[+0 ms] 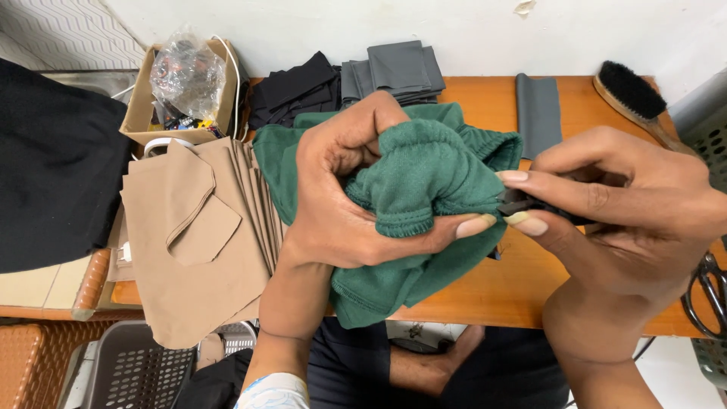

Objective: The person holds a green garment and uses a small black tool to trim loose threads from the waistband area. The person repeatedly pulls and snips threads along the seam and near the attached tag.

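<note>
Two hands: the left hand [344,193] and the right hand [606,208]. Between them is one green garment [424,174]. Beyond the right hand lie one brush [632,95] and one grey strip [538,112]; beyond the left, one cardboard box [144,106].

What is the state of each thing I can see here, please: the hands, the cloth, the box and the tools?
left hand: closed, gripping the green garment
right hand: pinching a small black piece
green garment: bunched up, partly on the table
small black piece: held at the garment's edge
tan fabric pieces: stacked flat, hanging over the table edge
cardboard box: open, filled
brush: lying unused
scissors: lying at the table edge, blades hidden
</note>
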